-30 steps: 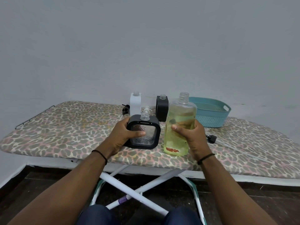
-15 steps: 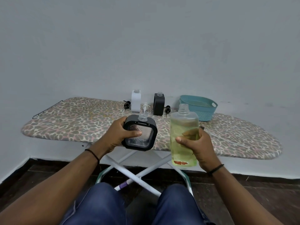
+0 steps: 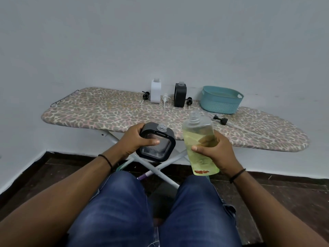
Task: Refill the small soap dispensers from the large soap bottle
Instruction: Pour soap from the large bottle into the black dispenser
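Both bottles have now come off the worktop (image 3: 110,111): left hand (image 3: 135,139) grips one black dispenser (image 3: 156,142), right hand (image 3: 216,151) clasps the large soap bottle (image 3: 200,145), two more dispensers (image 3: 156,93) standing far.

Board (image 3: 106,113) wide open on the left; dispensers (image 3: 156,93), pumps (image 3: 220,119) and basket (image 3: 220,99) crowd the back right.

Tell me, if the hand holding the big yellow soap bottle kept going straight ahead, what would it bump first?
Probably the leopard-print ironing board's near edge; the right hand is just before it, though depth is unclear.
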